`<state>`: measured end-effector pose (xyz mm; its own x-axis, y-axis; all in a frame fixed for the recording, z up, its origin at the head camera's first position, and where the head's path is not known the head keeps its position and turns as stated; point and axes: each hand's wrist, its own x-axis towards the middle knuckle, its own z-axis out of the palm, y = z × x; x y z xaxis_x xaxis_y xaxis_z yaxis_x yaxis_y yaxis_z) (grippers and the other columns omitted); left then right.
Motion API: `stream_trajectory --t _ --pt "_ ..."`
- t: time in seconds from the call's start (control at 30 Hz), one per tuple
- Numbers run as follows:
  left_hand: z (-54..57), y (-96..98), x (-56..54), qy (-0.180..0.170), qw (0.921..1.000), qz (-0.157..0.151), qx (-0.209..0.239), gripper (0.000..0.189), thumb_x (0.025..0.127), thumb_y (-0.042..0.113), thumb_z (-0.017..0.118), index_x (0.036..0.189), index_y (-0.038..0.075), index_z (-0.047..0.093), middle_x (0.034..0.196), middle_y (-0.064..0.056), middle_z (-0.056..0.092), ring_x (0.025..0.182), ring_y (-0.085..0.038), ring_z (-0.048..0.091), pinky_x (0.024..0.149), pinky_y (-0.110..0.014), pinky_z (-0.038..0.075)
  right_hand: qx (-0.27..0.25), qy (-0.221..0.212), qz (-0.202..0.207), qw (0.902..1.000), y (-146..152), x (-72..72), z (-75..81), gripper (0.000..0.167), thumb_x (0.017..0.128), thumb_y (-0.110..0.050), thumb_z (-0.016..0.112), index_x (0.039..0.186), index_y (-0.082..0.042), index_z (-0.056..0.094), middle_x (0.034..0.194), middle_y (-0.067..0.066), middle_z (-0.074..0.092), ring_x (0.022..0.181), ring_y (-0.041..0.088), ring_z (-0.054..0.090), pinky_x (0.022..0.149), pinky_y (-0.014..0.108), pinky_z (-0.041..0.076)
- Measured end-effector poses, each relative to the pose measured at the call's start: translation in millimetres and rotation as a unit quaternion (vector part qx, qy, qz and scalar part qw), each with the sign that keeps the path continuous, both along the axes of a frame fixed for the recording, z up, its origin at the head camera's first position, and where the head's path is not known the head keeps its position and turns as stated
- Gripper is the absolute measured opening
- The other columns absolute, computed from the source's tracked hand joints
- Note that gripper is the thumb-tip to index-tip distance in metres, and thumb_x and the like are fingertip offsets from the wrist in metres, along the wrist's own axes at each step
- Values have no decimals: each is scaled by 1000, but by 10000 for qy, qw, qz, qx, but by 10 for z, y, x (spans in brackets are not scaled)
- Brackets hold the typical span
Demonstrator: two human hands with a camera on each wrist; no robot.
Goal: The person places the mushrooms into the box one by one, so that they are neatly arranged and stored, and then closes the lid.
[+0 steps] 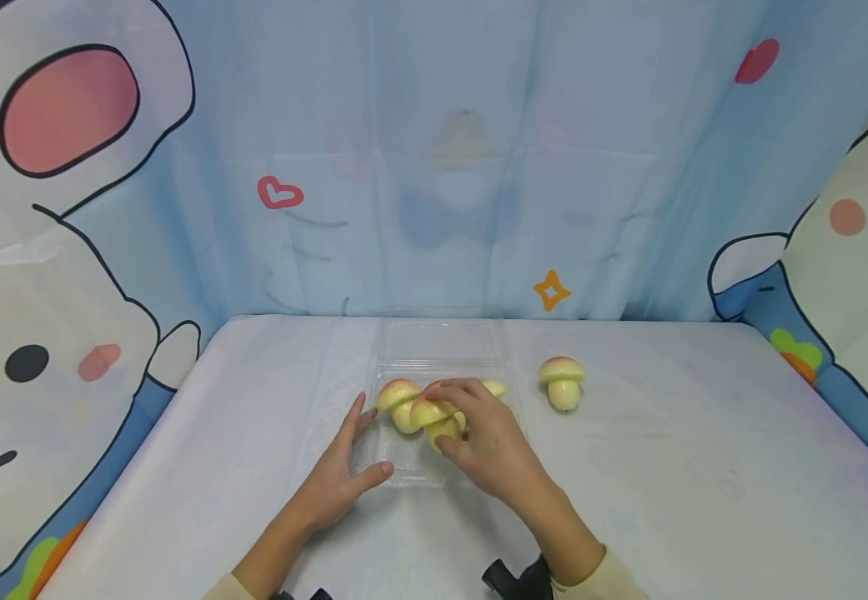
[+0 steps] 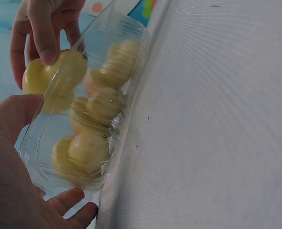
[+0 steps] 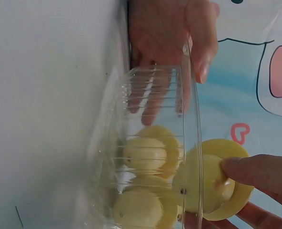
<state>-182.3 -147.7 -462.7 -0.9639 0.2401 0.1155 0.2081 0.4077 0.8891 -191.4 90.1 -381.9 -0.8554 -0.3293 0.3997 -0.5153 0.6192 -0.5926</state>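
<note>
My right hand (image 1: 489, 437) grips a yellow mushroom-shaped piece (image 1: 431, 411) between thumb and fingers, over a clear plastic box (image 1: 407, 468). In the left wrist view, three more pale yellow mushroom-shaped pieces, one of them the nearest piece (image 2: 88, 151), lie in a row inside the box. The held piece (image 3: 226, 205) is at the box's rim in the right wrist view. At the box's left side is my left hand (image 1: 336, 479), thumb and fingers spread, holding no piece. My right hand partly covers the pieces behind it in the head view.
Another mushroom-shaped piece (image 1: 563, 383), with a reddish top, lies on the white tablecloth (image 1: 704, 442) right of the box. The box's clear lid (image 1: 443, 340) lies open toward the back. A blue cartoon curtain (image 1: 434, 242) hangs behind the table.
</note>
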Motion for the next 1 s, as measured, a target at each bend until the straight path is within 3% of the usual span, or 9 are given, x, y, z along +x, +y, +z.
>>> stream_trajectory --t 0.17,1.0 --pt "-5 -6 1 -7 10000 6 -1 100 95 33 72 168 17 6 167 -14 34 159 -38 21 124 -68 12 48 -48 51 10000 -29 9 -20 51 76 5 85 122 -15 73 130 5 67 125 26 64 99 44 56" --pt "7 -11 1 -41 10000 -25 40 100 95 33 71 168 16 5 167 -16 34 158 -40 21 123 -69 11 457 -77 239 9986 -112 1 -181 52 76 4 84 125 -10 72 125 8 66 115 27 66 95 46 55"
